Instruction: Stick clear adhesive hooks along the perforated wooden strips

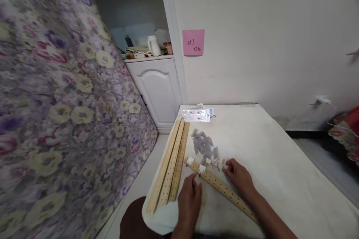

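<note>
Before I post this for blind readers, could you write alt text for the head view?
A person's right hand holds or touches a small pale piece beside a perforated wooden strip bearing two white tabs; the left hand is close to the strip. Three similar strips, a pile of gray pieces and a clear blister pack share the cream-covered table.

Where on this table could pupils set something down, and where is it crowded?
Free: the right side of the table, between the right hand, the wall and the right edge. A smaller patch: between the left hand and the angled wooden strip's near end. Crowded: the left side, with three wooden strips, grey pieces and a clear package.
</note>
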`<state>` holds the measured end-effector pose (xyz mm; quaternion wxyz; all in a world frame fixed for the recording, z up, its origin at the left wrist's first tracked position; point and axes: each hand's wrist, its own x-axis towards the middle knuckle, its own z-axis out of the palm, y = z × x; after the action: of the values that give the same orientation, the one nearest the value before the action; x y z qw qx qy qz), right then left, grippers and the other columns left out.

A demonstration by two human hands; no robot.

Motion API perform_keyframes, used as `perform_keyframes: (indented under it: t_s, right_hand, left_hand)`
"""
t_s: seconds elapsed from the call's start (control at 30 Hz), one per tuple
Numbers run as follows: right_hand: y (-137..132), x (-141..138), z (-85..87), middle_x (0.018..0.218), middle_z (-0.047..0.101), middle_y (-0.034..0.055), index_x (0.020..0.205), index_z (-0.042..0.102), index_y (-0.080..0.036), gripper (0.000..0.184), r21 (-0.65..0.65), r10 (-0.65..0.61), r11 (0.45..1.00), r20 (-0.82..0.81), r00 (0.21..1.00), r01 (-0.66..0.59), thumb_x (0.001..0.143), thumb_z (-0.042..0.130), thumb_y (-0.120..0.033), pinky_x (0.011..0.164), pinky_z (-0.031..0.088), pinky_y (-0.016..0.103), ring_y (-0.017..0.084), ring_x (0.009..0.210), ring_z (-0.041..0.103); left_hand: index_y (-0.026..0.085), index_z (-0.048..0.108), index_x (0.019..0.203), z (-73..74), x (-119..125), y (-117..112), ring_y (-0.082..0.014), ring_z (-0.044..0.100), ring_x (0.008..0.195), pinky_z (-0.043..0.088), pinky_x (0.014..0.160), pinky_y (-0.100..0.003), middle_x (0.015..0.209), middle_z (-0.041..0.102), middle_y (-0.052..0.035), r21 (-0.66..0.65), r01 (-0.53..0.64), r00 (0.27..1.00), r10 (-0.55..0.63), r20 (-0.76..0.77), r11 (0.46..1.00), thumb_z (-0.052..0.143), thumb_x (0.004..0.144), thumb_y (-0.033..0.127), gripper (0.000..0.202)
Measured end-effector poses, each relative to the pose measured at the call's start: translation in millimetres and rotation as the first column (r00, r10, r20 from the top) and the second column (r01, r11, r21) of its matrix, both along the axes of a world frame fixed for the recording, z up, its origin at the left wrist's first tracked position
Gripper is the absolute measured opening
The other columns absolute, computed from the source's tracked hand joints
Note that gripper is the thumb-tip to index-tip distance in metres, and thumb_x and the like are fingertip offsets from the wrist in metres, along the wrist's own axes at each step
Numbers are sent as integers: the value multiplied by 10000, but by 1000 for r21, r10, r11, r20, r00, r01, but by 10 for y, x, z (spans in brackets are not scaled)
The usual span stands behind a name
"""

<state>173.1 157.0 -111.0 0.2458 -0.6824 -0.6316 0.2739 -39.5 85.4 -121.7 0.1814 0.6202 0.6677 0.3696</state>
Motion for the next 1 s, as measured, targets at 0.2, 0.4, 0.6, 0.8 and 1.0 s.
perform_keyframes:
  t_s: [0.2,0.4,0.6,0.8,1.0]
  right_hand:
    - [30,-31,-11,696,635,-33,798,561,-232,135,-18,-17,1000,38,999,17,741,568,-354,540,321,237,156,650,581]
    - [-69,-95,55,813,631,16,877,575,-216,158,179,7,984,-63,998,4,826,466,-318,657,428,274,169,729,592]
    - [-110,-485,151,1119,588,59,1068,606,-235,290,344,434,862,-119,893,-372,838,434,-192,855,457,281,171,993,581]
    - [-11,-661,132,1155,567,55,1113,602,-246,351,271,547,809,-22,837,-522,818,446,-137,889,448,290,176,1039,565]
    - [6,-683,164,1068,568,40,1025,627,-250,287,201,519,836,15,855,-511,809,472,-142,852,449,276,171,958,584]
  left_hand:
    - [199,540,1078,56,13,131,-170,576,755,457,706,-288,857,601,-30,-16,54,999,-54,-4,998,456,861,297,252]
    - [207,559,1006,74,25,184,-185,581,842,453,751,-303,923,611,-48,-8,89,996,-89,11,996,432,875,267,192]
    - [217,578,994,55,12,192,-189,590,877,459,775,-309,923,622,-48,29,110,994,-110,22,994,405,891,263,206]
    - [212,584,989,65,8,194,-188,592,867,465,771,-312,910,624,-50,28,118,993,-118,14,993,409,889,261,206]
    - [216,591,955,58,0,195,-186,594,850,462,756,-310,887,624,-46,26,105,994,-105,15,994,386,902,256,215]
